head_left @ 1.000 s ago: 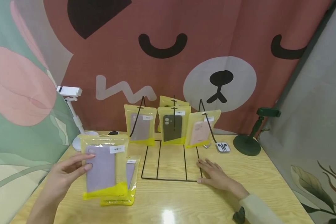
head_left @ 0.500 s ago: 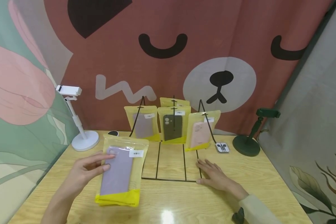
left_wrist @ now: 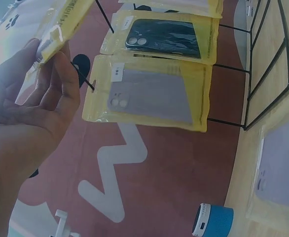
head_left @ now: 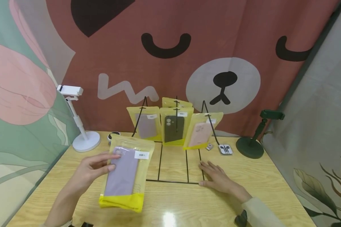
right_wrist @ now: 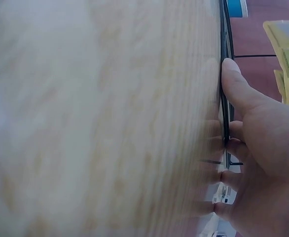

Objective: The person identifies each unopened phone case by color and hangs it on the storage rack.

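My left hand (head_left: 88, 171) pinches a clear-and-yellow pouch (head_left: 125, 173) with a purple phone case inside, between thumb and fingers at its left edge. The pouch is tilted, in front of the black wire rack (head_left: 173, 182). Three pouches hang in the rack's front row: a purple case (head_left: 145, 126) on the left, a dark case (head_left: 174, 127) in the middle, a pink case (head_left: 200, 134) on the right. Behind the middle one shows another pouch (head_left: 174, 102). A further pouch (left_wrist: 280, 168) lies on the table in the left wrist view. My right hand (head_left: 218, 179) rests at the rack's right base corner, fingers extended.
At the back left stands a white phone stand (head_left: 86, 142), with a blue round speaker (left_wrist: 218, 220) near it. Boxed earphones (head_left: 225, 149), a small metallic item (head_left: 209, 147) and a green stand (head_left: 251, 146) are at the back right. A curtain (head_left: 116, 63) hangs behind.
My left hand has moved right with the pouch, which now tilts and covers the pouch lying on the table in the head view. The hanging pink pouch sways slightly. My right hand stays put.
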The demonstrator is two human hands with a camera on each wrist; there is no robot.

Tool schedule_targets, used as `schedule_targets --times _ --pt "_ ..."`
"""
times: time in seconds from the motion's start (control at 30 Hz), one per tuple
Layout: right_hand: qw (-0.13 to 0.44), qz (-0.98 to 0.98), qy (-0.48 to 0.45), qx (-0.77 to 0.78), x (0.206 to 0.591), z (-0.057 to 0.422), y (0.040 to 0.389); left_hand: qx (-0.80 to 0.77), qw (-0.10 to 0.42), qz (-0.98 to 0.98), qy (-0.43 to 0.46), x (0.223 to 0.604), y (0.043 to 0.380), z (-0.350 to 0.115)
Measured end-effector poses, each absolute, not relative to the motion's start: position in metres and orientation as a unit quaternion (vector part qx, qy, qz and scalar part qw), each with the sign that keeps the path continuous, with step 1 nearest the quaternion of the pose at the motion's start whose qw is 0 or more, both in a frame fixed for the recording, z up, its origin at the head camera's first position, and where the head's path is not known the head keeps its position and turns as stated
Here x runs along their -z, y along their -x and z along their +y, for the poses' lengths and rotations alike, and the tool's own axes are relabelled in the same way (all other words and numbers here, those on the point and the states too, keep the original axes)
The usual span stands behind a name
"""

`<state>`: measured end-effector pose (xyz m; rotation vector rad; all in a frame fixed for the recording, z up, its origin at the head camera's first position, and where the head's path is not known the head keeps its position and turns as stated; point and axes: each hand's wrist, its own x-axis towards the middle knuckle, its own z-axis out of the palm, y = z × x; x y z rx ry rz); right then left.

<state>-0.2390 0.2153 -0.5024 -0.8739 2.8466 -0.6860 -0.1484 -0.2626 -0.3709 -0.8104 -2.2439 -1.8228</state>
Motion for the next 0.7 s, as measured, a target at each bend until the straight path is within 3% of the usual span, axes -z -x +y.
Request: schedule_targets --times 0.7 --pt "0.04 0.93 0.288 0.224 0.501 0.216 0.24 0.577 0.052 -0.788 0.209 0.369 0.178 -0.265"
